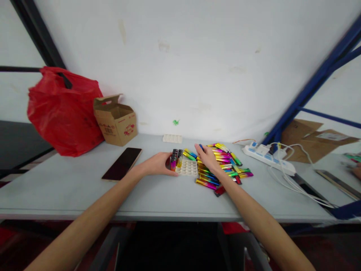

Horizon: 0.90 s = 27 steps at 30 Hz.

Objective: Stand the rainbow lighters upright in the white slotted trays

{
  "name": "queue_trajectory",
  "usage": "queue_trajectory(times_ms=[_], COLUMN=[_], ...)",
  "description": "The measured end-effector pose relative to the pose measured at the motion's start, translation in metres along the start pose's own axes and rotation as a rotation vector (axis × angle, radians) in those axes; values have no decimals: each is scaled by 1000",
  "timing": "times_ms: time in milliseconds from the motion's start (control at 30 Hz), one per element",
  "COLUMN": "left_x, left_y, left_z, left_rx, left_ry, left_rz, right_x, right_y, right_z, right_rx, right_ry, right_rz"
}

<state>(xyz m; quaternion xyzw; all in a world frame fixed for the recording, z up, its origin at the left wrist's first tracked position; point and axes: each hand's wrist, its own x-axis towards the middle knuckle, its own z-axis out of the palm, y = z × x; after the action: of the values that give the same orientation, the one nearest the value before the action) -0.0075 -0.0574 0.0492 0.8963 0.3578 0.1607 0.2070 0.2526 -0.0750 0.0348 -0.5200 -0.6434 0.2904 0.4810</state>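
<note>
My left hand is at the left end of a white tray with round holes, its fingers and thumb spread around the tray's side and the lighters there. Several lighters stand upright in the tray's left columns; the holes to their right show bare. My right hand is closed on a blue lighter above the left part of a loose pile of shiny coloured lighters. The lower part of that lighter is hidden by the fingers.
A dark phone lies left of my left hand. Behind it stand a cardboard box and a red bag. Another white tray rests by the wall. A power strip with cables is at the right.
</note>
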Motion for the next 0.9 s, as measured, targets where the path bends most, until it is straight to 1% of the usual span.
queue_trajectory(times_ms=[100, 167, 333, 467, 533, 667, 900], left_x=[0, 0, 0, 0, -1, -1, 0], left_y=[0, 0, 1, 3, 4, 4, 2], left_z=[0, 0, 0, -1, -2, -3, -1], left_rx=[-16, -14, -1, -27, -40, -54, -31], left_ry=[-1, -5, 0, -9, -19, -21, -17], left_rz=[6, 2, -7, -7, -12, -17, -4], right_x=[-1, -2, -6, -12, -14, -13, -12], right_y=[0, -2, -11, -19, -22, -23, -21], right_z=[1, 2, 4, 7, 9, 9, 5], right_rx=[-203, -259, -275, -252, -266, -303, -280], right_ry=[96, 114, 116, 15, -6, 40, 95], right_rz=[-93, -125, -170, -183, -194, -187, -180])
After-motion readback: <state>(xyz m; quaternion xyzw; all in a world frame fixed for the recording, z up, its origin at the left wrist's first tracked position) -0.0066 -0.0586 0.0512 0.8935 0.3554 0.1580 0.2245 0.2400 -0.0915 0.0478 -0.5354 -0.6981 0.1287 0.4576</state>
